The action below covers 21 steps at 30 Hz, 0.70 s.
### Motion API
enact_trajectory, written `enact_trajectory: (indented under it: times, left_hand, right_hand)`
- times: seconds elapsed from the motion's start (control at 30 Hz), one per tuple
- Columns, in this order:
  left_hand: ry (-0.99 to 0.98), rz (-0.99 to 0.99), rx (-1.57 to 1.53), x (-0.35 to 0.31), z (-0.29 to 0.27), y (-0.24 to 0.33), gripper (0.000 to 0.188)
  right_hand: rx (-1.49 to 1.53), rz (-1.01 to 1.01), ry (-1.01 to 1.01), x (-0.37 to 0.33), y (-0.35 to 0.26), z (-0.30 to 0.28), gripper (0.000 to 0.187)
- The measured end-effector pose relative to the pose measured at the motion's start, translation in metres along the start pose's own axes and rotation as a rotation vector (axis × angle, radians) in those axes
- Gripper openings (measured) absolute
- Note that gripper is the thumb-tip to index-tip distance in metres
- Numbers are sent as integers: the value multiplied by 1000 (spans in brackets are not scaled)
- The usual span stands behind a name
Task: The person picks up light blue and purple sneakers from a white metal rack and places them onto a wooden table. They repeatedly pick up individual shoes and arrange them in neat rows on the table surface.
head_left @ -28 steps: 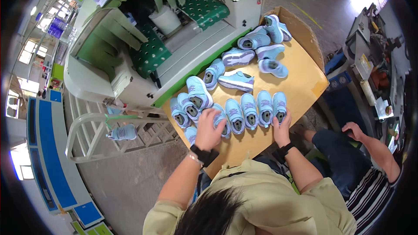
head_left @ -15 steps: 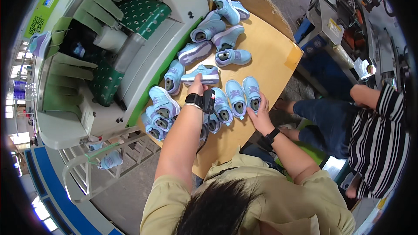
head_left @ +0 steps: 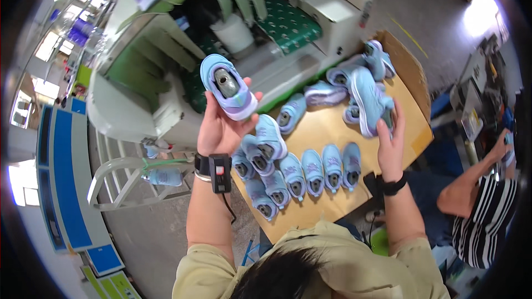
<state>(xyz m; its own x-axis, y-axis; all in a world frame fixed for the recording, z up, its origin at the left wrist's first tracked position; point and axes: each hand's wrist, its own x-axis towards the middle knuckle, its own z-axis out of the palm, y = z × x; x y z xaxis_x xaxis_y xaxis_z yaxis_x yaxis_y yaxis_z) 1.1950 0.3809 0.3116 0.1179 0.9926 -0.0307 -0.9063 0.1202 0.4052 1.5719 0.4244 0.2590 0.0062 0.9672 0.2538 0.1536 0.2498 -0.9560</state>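
Observation:
My left hand holds up a light blue and lilac sneaker, its opening facing me and a dark insert inside. My fingers are under and beside its sole, left of the table. Above the table's right part, my right hand grips another light blue sneaker from the right, tilted with its white sole edge showing. Between my hands stands a row of matching sneakers, toes away from me. To its left, several more sneakers are bunched, some leaning on others.
The sneakers lie on a tan cardboard-topped table with a raised cardboard edge at the far right. A machine with green strip curtains and a perforated belt borders the far side. A person in a striped shirt works at right.
Both hands have risen off the table, each now with a sneaker in it. My left hand has moved left toward the machine, my right hand up and right. The head view has shifted.

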Motion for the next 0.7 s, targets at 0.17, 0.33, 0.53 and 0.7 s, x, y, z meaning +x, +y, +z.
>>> enact_trajectory:
  times: [0.17,0.33,0.53,0.7]
  left_hand:
    - [556,268,-23,5,-61,72,72]
    - [434,334,-296,7,-58,41,65]
    - [423,364,-6,-14,-75,29,46]
    - [603,346,-132,2,-65,38,67]
  right_hand:
    - [-6,-391,-121,136,-58,148,60]
    - [-486,-324,-105,198,5,214,69]
    - [-332,-457,-279,165,40,171,74]
    - [-750,-217,-287,100,85,62,61]
